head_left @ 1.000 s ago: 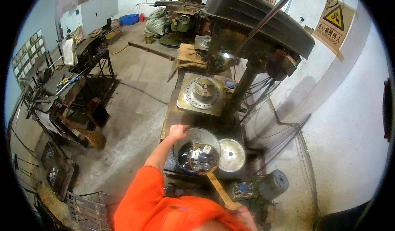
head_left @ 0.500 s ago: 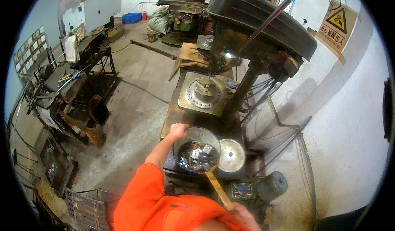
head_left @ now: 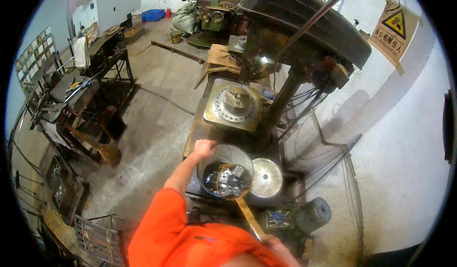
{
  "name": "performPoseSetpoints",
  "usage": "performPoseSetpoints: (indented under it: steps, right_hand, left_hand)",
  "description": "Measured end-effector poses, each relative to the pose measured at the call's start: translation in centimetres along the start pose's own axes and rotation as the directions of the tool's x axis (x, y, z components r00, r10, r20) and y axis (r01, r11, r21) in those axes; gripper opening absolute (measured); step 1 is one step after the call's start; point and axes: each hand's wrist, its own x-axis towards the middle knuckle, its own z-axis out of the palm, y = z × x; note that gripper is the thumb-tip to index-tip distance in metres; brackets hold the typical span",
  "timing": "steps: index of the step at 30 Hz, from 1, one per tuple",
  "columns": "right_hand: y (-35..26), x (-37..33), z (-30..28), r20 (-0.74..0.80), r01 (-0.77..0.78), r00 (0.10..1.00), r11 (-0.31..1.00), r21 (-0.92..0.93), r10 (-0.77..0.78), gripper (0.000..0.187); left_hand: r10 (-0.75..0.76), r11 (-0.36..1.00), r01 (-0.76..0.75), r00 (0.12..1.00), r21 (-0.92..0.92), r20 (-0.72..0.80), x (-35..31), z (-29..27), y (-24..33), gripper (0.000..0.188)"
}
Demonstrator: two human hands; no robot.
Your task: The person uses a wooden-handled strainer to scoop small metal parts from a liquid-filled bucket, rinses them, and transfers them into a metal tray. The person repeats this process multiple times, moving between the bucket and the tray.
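A round metal pot (head_left: 247,158) with dark liquid inside stands on the near end of the machine bench. On its far left rim my left hand (head_left: 204,148) is closed, fingers wrapped over the edge. Inside the pot sits a strainer with a rim and a long flat handle (head_left: 248,216), loaded with several small silvery metal blocks (head_left: 232,179). My right hand (head_left: 275,244) is closed round the lower end of that handle, partly hidden by my orange sleeve. A round pale metal disc (head_left: 265,178) with a centre hole lies just right of the pot.
Behind the pot rises a drill press (head_left: 295,34) with a chuck on a square plate (head_left: 232,106). A small tray of parts (head_left: 278,219) and a grey motor (head_left: 314,214) sit at the lower right. Workbenches (head_left: 78,95) line the left; a broom (head_left: 107,153) leans there.
The view has shifted slightly. Both hands keep their holds on the pot rim and the strainer handle, and the blocks stay in the strainer inside the pot.
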Motion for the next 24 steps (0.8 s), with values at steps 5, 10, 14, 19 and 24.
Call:
performPoseSetpoints:
  steps: [5,10,14,19,24]
  right_hand:
    - [0.5,-0.2,0.3,-0.055,-0.044,0.997,0.985,0.168,0.054,0.046]
    - [4.2,2.0,-5.6,0.042,-0.014,0.999,0.957,0.289,0.002,0.048]
    - [5.0,3.0,-6.5,0.088,-0.049,0.996,0.966,0.254,0.028,0.05]
    - [2.8,1.5,-2.6,0.022,-0.04,0.999,0.956,0.29,0.035,0.051]
    - [3.7,2.1,-3.8,0.008,-0.039,0.999,0.978,0.205,0.038,0.049]
  left_hand:
    - [-0.009,1.0,0.009,1.0,-0.029,-0.002,0.0,-0.2,0.1,0.027]
    - [-0.025,0.997,0.026,1.0,-0.072,0.015,0.1,-0.1,0.2,0.029]
    - [-0.02,0.998,0.021,1.0,-0.059,0.019,0.2,0.1,-0.1,0.029]
    - [-0.031,0.998,0.032,0.999,-0.055,0.016,0.2,0.4,-0.4,0.028]
    - [-0.019,0.997,0.021,1.0,-0.076,0.02,0.3,-0.1,0.3,0.028]
